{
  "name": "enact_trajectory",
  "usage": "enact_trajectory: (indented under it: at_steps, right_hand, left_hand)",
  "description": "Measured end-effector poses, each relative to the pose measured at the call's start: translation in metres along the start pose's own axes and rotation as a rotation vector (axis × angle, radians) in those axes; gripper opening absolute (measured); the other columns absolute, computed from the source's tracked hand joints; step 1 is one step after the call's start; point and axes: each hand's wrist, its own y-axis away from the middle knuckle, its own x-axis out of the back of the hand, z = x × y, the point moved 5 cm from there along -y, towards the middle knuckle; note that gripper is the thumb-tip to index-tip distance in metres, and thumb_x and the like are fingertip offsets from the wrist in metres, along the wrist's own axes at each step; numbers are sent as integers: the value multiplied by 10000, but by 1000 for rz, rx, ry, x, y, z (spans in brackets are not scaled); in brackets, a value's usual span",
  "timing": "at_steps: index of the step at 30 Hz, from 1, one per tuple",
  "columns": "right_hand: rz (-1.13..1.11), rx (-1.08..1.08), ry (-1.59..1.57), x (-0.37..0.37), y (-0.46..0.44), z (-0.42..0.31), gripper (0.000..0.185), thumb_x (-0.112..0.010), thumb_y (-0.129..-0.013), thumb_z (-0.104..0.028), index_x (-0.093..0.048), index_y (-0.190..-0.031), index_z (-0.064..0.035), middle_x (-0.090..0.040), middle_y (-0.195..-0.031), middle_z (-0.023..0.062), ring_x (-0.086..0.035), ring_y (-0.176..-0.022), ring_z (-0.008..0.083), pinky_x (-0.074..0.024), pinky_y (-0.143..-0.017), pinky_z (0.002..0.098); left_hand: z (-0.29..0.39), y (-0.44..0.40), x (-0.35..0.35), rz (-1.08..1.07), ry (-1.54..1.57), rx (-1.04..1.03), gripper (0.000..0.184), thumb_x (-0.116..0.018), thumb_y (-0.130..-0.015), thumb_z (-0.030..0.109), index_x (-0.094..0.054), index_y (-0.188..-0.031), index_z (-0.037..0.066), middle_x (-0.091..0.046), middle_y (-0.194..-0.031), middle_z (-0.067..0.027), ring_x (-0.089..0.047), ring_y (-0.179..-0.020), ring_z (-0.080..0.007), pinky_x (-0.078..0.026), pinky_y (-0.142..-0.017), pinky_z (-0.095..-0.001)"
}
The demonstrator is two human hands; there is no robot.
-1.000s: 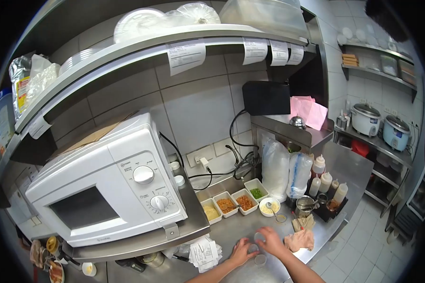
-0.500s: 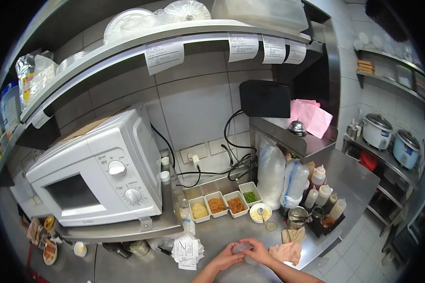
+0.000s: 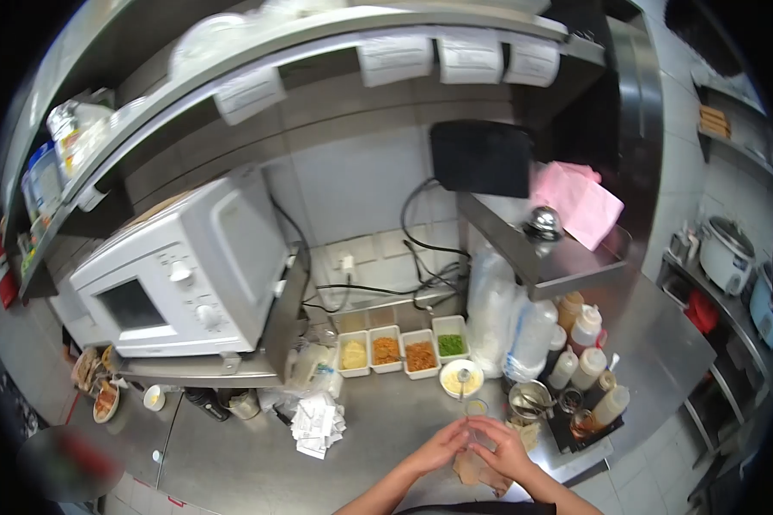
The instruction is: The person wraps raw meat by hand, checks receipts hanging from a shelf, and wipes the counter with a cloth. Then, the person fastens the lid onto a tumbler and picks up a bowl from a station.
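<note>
My left hand [image 3: 440,452] and my right hand [image 3: 502,448] meet over the front of the steel counter, fingers curled around a small clear plastic cup [image 3: 479,439]. The cup is see-through and mostly covered by my fingers. Beneath my hands lies a crumpled tan cloth or glove [image 3: 467,470]. Just beyond them is a small round ring-shaped lid [image 3: 476,407]. Behind that sits a white bowl [image 3: 452,384] of pale yellow chopped food with a spoon. White tubs hold yellow paste [image 3: 353,355], orange-brown bits [image 3: 386,350], browner bits [image 3: 420,356] and chopped greens [image 3: 450,345].
Squeeze bottles [image 3: 589,369] and a metal pot [image 3: 528,398] stand at right, beside wrapped plastic bags [image 3: 531,342]. Paper slips [image 3: 318,426] lie at left below a microwave [image 3: 180,266]. A steel ledge [image 3: 575,266] with a bell [image 3: 543,223] juts out above.
The view has swung, and my hands have come closer to the round lid and over the tan cloth, still around the clear cup. A blurred dark and red shape now shows at lower left.
</note>
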Motion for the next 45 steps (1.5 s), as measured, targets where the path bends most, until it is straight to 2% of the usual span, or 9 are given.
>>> enact_trajectory:
  at_steps: [8,13,18,22,27,31,39,42,45]
  right_hand:
    - [152,-82,-245,58,6,0,759,-763,-796,-295,-390,-1414,-61,-509,-1345,181,-515,-1232,312,-406,-1019,399]
    - [9,-176,-350,99,18,8,562,-786,-776,-260,-577,-1263,-73,-648,-1129,105,-609,-1032,177,-481,-871,306]
    - [684,-233,-499,238,75,39,578,-803,-742,-166,-573,-1262,-60,-628,-1150,42,-588,-1049,145,-472,-926,310]
    - [1136,-547,28,339,140,124,489,-754,-792,-226,-606,-1209,-19,-639,-1067,97,-600,-957,133,-484,-818,278]
    - [931,-826,65,356,152,270,521,-800,-725,-327,-671,-1095,16,-660,-972,127,-631,-865,187,-502,-754,304]
    - [808,-716,189,345,102,373,655,-812,-686,-412,-643,-1133,37,-671,-934,187,-647,-848,282,-515,-776,360]
    - [444,-793,239,292,15,436,534,-701,-812,-414,-613,-1149,-10,-633,-1075,212,-612,-1032,311,-490,-865,405]
    - [343,-991,582,298,15,404,380,-542,-929,-344,-588,-1154,-41,-589,-1157,208,-576,-1112,317,-468,-915,438]
    - [301,-1086,905,314,31,392,382,-599,-884,-246,-527,-1199,-42,-546,-1227,203,-597,-1071,320,-520,-843,434]
  left_hand:
    - [63,-2,-49,14,156,-102,512,-523,-964,71,-320,-1434,60,-584,-1172,-75,-564,-1064,-144,-474,-885,-271]
    - [86,-12,-83,-90,72,-219,604,-546,-919,-26,-272,-1446,78,-462,-1336,-123,-527,-1169,-216,-466,-937,-329]
    - [83,-30,-61,107,35,-124,481,-527,-943,27,-348,-1387,72,-490,-1309,-126,-553,-1145,-256,-483,-919,-355]
    - [72,-34,-36,214,37,-38,430,-521,-944,46,-389,-1353,57,-534,-1261,-125,-598,-1080,-277,-508,-881,-355]
    - [52,-37,-14,251,-73,55,415,-569,-945,124,-450,-1337,57,-575,-1244,-98,-597,-1087,-233,-481,-909,-325]
    - [58,-42,-23,262,-189,147,406,-583,-952,158,-471,-1330,59,-600,-1218,-80,-601,-1081,-206,-468,-928,-311]
    - [53,-55,-28,204,-281,172,368,-562,-964,131,-483,-1311,36,-601,-1200,-81,-594,-1052,-191,-479,-914,-318]
    - [49,-58,-30,169,-326,185,366,-562,-965,133,-485,-1307,28,-598,-1192,-82,-589,-1043,-185,-481,-913,-319]
    - [46,-58,-30,150,-334,171,368,-565,-964,136,-487,-1305,22,-599,-1181,-80,-588,-1028,-178,-482,-909,-316]
